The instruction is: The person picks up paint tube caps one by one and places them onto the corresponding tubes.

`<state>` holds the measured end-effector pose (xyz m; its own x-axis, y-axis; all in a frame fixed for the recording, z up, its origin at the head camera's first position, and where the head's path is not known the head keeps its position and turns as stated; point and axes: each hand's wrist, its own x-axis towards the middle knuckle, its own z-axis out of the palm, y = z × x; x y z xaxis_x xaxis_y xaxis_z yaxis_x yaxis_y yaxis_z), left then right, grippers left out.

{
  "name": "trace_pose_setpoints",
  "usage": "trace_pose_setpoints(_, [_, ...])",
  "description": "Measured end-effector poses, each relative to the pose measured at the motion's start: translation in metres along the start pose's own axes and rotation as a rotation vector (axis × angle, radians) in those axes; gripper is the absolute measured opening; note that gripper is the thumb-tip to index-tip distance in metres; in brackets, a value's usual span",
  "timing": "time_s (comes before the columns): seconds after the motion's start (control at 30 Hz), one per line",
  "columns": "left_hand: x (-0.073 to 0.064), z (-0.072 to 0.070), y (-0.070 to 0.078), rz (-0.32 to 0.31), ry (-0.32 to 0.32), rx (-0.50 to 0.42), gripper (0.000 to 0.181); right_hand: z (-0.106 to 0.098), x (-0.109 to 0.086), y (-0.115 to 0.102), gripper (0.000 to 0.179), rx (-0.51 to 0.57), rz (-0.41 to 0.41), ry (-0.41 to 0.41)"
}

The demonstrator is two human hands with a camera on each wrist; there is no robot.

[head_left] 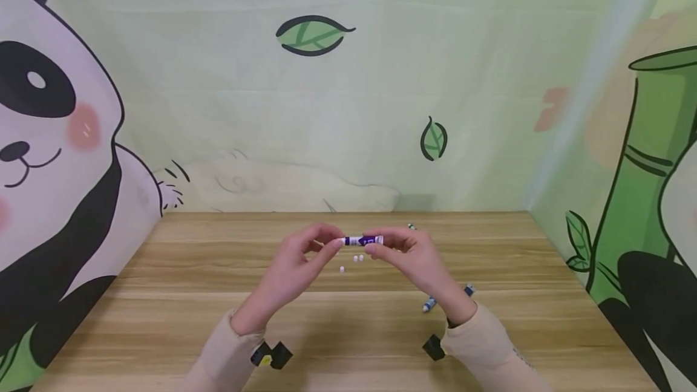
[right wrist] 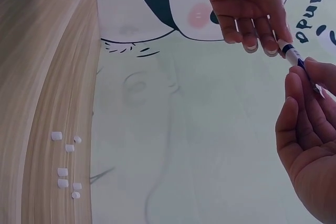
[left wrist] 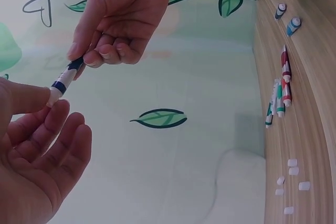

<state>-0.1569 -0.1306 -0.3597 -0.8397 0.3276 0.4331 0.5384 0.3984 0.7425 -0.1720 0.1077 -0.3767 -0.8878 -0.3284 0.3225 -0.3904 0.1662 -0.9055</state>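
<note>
A small paint tube [head_left: 356,241], white with dark blue-purple bands, is held level above the table between both hands. My left hand [head_left: 296,262] pinches its white cap end [left wrist: 54,97] between thumb and index finger; the other left fingers are loosely bent. At the opposite, flat end, my right hand [head_left: 416,259] grips the tube body with thumb and fingers. Fingertips cover part of the cap, so I cannot tell whether it is still screwed on. Below the hands, several small white caps [head_left: 356,258] lie scattered on the wooden table.
More paint tubes lie on the table: blue ones [left wrist: 294,24], red ones [left wrist: 285,64] and green ones [left wrist: 280,100]. In the head view, one blue tube [head_left: 429,304] sits beside the right forearm. A panda-printed cloth [head_left: 218,107] hangs behind the table.
</note>
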Motion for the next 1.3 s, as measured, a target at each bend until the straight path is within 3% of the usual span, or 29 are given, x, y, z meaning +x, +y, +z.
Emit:
trace_pose_setpoints(0.27, [-0.0007,-0.0010,-0.0019,-0.007,-0.002,0.012,0.016,0.0010,0.0005,0.0011,0.023,0.005,-0.002,0.003])
trace_pose_setpoints(0.53, [-0.0022,0.0013,-0.0062,0.111,0.044,0.042,0.013,0.0015,0.0022,0.0011,0.025,0.115,0.044,-0.029])
trace_pose_setpoints(0.63, [-0.0016,0.0009,-0.0054,0.123,0.056,0.036,0.014,0.0016,0.0033,0.0004,0.026,0.130,0.058,-0.025])
trace_pose_setpoints(0.83, [-0.0021,-0.0017,-0.0046,0.058,0.049,0.044,0.014,0.0037,0.0035,0.0009,0.027,0.128,0.057,-0.031])
trace_pose_setpoints(0.97, [-0.0024,-0.0021,-0.0047,0.025,0.038,0.058,0.015,0.0049,0.0032,0.0028,0.032,0.082,0.006,-0.034])
trace_pose_setpoints(1.1, [-0.0036,-0.0020,-0.0068,0.006,0.050,0.040,0.017,0.0062,0.0024,0.0040,0.038,0.000,-0.041,-0.037])
trace_pose_setpoints(1.3, [-0.0041,-0.0022,-0.0073,0.004,0.046,0.042,0.017,0.0073,0.0024,0.0020,0.029,-0.054,-0.057,-0.020])
